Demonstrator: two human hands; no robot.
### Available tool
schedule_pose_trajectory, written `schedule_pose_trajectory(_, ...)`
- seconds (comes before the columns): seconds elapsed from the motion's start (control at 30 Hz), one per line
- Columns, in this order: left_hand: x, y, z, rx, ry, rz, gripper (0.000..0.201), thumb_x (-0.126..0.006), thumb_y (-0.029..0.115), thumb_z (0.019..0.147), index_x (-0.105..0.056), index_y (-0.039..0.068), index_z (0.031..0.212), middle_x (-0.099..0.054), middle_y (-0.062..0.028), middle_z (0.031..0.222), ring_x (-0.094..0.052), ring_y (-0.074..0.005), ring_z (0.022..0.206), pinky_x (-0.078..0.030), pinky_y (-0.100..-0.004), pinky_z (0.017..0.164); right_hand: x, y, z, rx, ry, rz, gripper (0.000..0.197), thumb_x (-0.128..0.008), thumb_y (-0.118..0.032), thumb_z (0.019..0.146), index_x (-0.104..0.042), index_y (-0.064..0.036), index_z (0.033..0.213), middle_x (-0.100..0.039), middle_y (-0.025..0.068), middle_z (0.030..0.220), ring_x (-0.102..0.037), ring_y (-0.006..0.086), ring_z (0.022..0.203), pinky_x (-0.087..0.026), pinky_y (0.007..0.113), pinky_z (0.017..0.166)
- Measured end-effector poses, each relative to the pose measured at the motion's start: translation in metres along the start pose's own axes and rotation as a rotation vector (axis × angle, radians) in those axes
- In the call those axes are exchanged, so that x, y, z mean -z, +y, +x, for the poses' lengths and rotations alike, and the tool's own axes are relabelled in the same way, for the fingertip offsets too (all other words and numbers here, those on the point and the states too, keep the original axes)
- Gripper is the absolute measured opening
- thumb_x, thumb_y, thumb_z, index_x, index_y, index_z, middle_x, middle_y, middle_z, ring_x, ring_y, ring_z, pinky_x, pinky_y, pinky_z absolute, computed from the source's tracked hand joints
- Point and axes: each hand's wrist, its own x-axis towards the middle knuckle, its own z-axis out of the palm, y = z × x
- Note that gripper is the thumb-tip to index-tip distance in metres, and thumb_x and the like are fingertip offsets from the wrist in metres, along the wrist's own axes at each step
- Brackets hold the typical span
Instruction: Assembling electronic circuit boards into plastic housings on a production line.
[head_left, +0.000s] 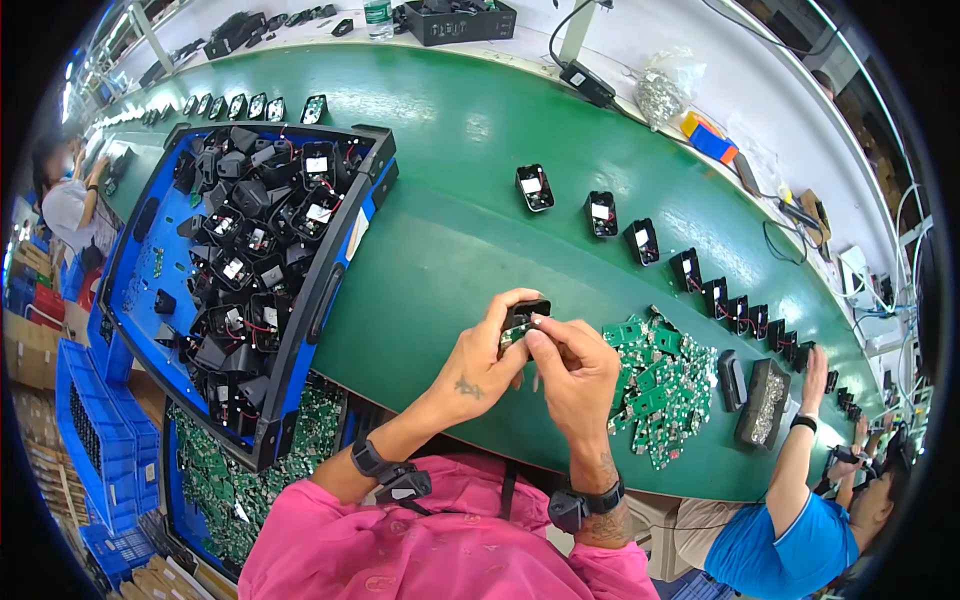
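Above the counter, toward its near edge, left fingers are gripping a black housing, likely steadying it; right fingers are resting nearly together beside a green board, grip unclear.

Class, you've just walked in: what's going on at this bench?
The person's left hand grips a small black housing and a green circuit board; the right hand touches them. Loose green boards lie heaped to the right; a blue tray of black housings stands to the left. More housings line the bench.
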Motion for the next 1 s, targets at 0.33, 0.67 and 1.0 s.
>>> schedule_pose_trajectory(0.33,-0.007,-0.003,-0.01,-0.01,0.03,-0.091,0.051,-0.054,0.004,0.096,-0.039,0.009,0.144,-0.065,-0.0103,0.094,-0.063,-0.0149,0.068,-0.052,-0.0304,0.062,0.0,0.009,-0.022,-0.069,0.035,0.176,0.004,-0.063,-0.001,0.096,-0.063,0.003,0.096,-0.061,0.0064,0.086,-0.06,0.0111,0.065,-0.047,0.026,0.054)
schedule_pose_trajectory(0.67,0.003,0.024,-0.023,-0.086,-0.01,0.143,0.061,-0.054,-0.002,0.091,-0.038,0.008,0.148,-0.062,-0.021,0.118,-0.065,-0.0319,0.1,-0.051,-0.0388,0.09,0.028,-0.026,-0.005,0.214,-0.312,-0.461,0.009,-0.063,-0.004,0.093,-0.056,-0.0026,0.099,-0.06,0.0146,0.086,-0.062,0.0375,0.074,-0.049,0.046,0.061)
schedule_pose_trajectory(1.0,-0.002,0.025,-0.02,-0.295,0.002,0.291,0.063,-0.054,-0.003,0.088,-0.041,0.009,0.149,-0.064,-0.015,0.113,-0.065,-0.0203,0.091,-0.053,-0.0319,0.081,0.042,-0.036,-0.001,0.252,-0.435,-0.504,0.01,-0.062,-0.005,0.091,-0.057,-0.0027,0.1,-0.058,0.0136,0.083,-0.061,0.0354,0.071,-0.048,0.045,0.058)
